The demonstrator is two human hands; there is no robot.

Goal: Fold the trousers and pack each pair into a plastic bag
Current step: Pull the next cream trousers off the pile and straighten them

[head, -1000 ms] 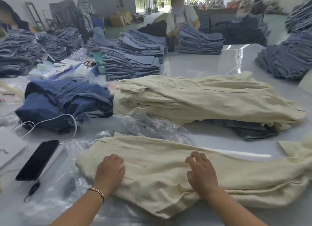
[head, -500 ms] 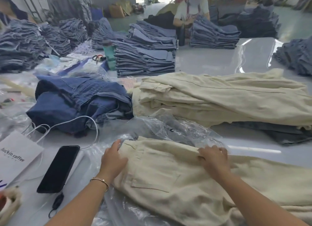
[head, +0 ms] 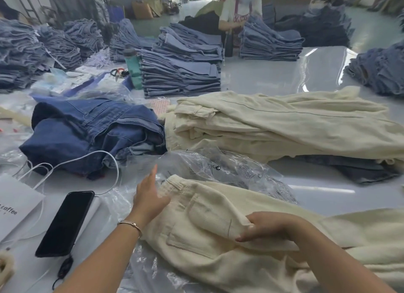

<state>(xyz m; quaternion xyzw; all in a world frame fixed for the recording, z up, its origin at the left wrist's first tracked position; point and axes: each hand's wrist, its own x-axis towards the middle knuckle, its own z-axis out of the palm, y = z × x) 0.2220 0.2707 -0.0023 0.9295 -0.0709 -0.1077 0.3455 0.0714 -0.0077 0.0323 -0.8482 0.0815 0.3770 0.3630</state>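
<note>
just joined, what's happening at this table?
A person is folding a pair of cream trousers on the table. The left hand lies flat-fingered at the waistband end; the right hand pinches a fold of the fabric. A clear plastic bag lies crumpled just behind, not yet filled. More cream trousers are stacked beyond it.

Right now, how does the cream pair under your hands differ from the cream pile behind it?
The cream trousers in front are a single pair, partly folded, held by the left hand and right hand; the cream stack is many pairs, untouched. The front pair lies on a clear plastic bag; the stack sits on darker denim. Both look like the same cream fabric.
</note>
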